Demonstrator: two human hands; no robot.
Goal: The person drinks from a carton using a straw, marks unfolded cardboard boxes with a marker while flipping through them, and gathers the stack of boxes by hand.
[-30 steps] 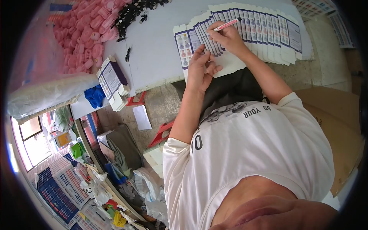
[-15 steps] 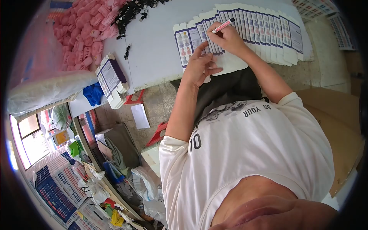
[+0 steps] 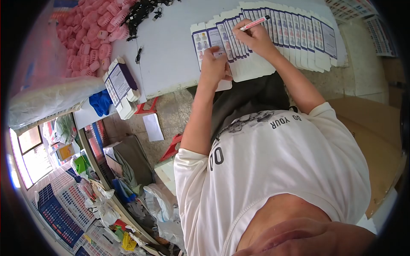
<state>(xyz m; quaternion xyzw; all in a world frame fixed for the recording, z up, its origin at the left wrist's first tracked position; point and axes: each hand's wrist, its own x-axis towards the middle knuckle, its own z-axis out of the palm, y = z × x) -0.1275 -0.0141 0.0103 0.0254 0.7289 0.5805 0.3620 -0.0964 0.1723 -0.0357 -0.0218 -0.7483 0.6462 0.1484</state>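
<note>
A long overlapping row of flat printed boxes [image 3: 318, 38] is fanned across the white table [image 3: 171, 55]. My right hand [image 3: 256, 39] is closed around a red-and-white marker [image 3: 255, 23] with a dark end, over the middle-left part of the row. My left hand [image 3: 214, 66] rests on the leftmost box [image 3: 200, 40] near its lower end, fingers partly curled; whether it pinches a box edge is hidden.
Pink plastic items [image 3: 92, 34] pile up at the upper left beside black cables [image 3: 139, 15]. A smaller stack of boxes [image 3: 119, 87] lies at the table's left edge near a blue cloth [image 3: 101, 102]. Red stools [image 3: 173, 147] stand below, and cardboard [image 3: 376, 136] is at the right.
My left hand has shifted left and down onto the leftmost box, away from my right hand. The narrow boxes at the left are spread further. My right hand still holds the marker, slightly further right.
</note>
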